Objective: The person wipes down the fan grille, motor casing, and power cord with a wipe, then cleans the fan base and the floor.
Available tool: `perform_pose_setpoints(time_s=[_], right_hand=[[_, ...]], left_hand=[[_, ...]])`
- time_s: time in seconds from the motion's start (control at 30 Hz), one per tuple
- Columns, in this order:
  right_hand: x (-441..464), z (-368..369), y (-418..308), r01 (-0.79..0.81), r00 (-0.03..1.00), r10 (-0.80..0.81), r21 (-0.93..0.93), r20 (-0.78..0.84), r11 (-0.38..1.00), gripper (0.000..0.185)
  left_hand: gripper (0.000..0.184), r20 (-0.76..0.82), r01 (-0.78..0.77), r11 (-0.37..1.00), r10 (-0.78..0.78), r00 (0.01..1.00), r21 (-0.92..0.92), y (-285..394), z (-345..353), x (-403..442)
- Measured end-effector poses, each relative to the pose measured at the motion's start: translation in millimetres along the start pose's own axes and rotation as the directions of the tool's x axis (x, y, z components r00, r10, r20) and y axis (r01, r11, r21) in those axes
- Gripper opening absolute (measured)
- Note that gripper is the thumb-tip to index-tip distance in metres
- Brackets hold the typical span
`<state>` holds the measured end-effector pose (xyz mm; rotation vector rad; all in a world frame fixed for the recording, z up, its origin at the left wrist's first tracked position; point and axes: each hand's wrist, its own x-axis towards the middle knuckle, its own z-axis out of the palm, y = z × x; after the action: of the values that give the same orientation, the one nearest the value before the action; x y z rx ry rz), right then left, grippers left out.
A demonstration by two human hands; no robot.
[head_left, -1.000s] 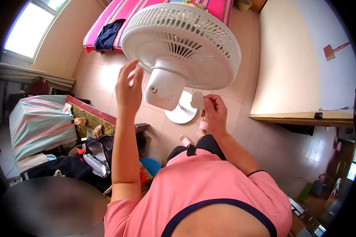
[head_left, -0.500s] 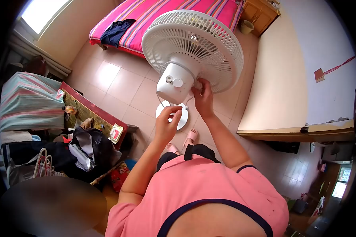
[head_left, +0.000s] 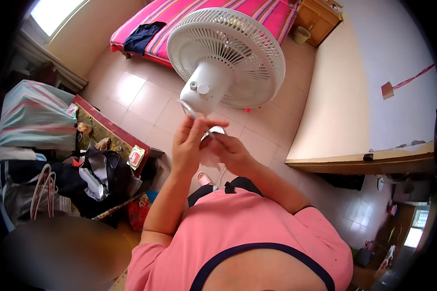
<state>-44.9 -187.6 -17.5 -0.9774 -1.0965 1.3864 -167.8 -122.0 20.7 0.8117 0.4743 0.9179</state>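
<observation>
A white standing fan [head_left: 228, 58] is in front of me, its round cage tilted and the motor housing [head_left: 201, 91] towards me. Just below the housing, my left hand [head_left: 189, 138] pinches a white cord [head_left: 188, 108] between thumb and fingers. My right hand [head_left: 230, 153] is close beside it at the right, its fingers closed round the lower stretch of the same cord. Part of the white base [head_left: 216, 130] shows behind my hands. The cord hangs down from my hands towards my lap.
Beyond the fan is a bed [head_left: 155, 24] with a striped pink cover and dark cloth. At the left, a low table [head_left: 112, 127] bears a cloth-covered pile and a black bag [head_left: 112, 174]. A beige wall [head_left: 340, 97] stands at the right.
My right hand has come down from behind the fan's motor housing to beside my left hand. Both hands now hold the cord below the housing. The view has shifted slightly.
</observation>
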Motion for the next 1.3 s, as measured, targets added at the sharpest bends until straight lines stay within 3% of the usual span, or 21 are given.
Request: perform_pose_setpoints(time_s=[0.07,0.13,0.2,0.33,0.43,0.5,0.53,0.67,0.7,0.73,0.77,0.83,0.9,0.93,1.0,1.03,1.07,1.13,1.2,1.27,1.3], right_hand=[[-8,12,-18,0.019,1.0,-0.02,-0.302,0.0,0.953,0.027],[-19,13,-13,0.235,0.972,-0.207,-0.372,0.114,0.898,0.03],[-44,-1,-4,0.324,0.943,-0.214,-0.546,0.256,0.773,0.032],[-108,-62,39,0.368,0.929,-0.205,-0.698,0.308,0.615,0.028],[-153,-117,69,0.333,0.942,-0.137,-0.806,0.306,0.489,0.024],[-171,-140,70,0.336,0.939,-0.112,-0.799,0.325,0.499,0.023],[-178,-147,70,0.321,0.943,-0.095,-0.798,0.319,0.51,0.022],[-193,-160,69,0.367,0.917,-0.09,-0.735,0.389,0.57,0.025],[-196,-157,62,0.233,0.94,0.023,-0.689,0.34,0.686,0.028],[-198,-154,55,0.084,0.945,0.138,-0.628,0.297,0.774,0.03],[-199,-153,50,0.088,0.942,0.141,-0.629,0.305,0.773,0.03],[-200,-153,41,-0.023,0.973,0.152,-0.589,0.171,0.808,0.033],[-193,-146,21,-0.012,0.978,0.138,-0.625,0.154,0.781,0.034],[-191,-144,16,-0.009,0.983,0.128,-0.661,0.132,0.75,0.034],[-184,-134,21,0.053,0.992,0.041,-0.678,0.122,0.733,0.039],[-182,-130,25,0.112,0.992,-0.035,-0.695,0.124,0.71,0.043],[-179,-128,31,0.108,0.992,-0.033,-0.697,0.12,0.709,0.043],[-177,-126,48,-0.065,0.986,0.148,-0.624,0.082,0.779,0.047],[-181,-121,53,-0.096,0.977,0.194,-0.617,0.093,0.781,0.048],[-188,-114,53,-0.458,0.881,0.466,-0.098,0.083,0.883,0.05],[-188,-120,58,-0.465,0.876,0.474,-0.108,0.088,0.879,0.05]], left_hand=[[0.021,-0.033,-0.196,0.98,0.197,0.98,0.034,0,9,-16],[0.021,-0.078,-0.418,0.907,0.414,0.907,-0.045,1,3,-28],[0.017,-0.204,-0.492,0.817,0.449,0.87,-0.301,19,-9,-37],[0.019,-0.323,-0.717,0.651,0.642,0.695,-0.249,49,-24,-55],[0.017,-0.345,-0.746,0.606,0.662,0.665,-0.276,52,-6,-73],[0.016,-0.352,-0.766,0.574,0.681,0.642,-0.288,35,9,-78],[0.017,-0.381,-0.8,0.58,0.711,0.59,-0.157,23,16,-82],[0.02,-0.384,-0.792,0.59,0.703,0.599,-0.154,-14,43,-97],[0.026,-0.441,-0.787,0.615,0.694,0.569,-0.047,-23,48,-98],[0.032,-0.49,-0.766,0.64,0.687,0.537,0.057,-32,57,-96],[0.032,-0.494,-0.77,0.635,0.689,0.53,0.06,-42,65,-95],[0.044,-0.523,-0.543,0.815,0.56,0.642,0.205,-71,75,-97],[0.058,-0.454,-0.176,0.857,0.419,0.787,0.485,-136,72,-111],[0.062,-0.361,-0.113,0.9,0.281,0.889,0.421,-169,75,-121],[0.069,-0.331,0.14,0.965,-0.06,0.942,0.224,-227,89,-142],[0.069,-0.342,0.23,0.937,-0.133,0.93,0.264,-239,101,-152],[0.066,-0.185,0.221,0.92,-0.168,0.968,0.324,-255,96,-156],[0.062,-0.37,0.294,0.943,-0.22,0.903,0.157,-263,120,-157],[0.059,-0.403,0.306,0.952,-0.269,0.875,0.03,-264,112,-154],[0.055,-0.419,0.307,0.947,-0.319,0.85,-0.097,-271,96,-152],[0.051,-0.409,0.315,0.948,-0.305,0.86,-0.045,-282,83,-153]])
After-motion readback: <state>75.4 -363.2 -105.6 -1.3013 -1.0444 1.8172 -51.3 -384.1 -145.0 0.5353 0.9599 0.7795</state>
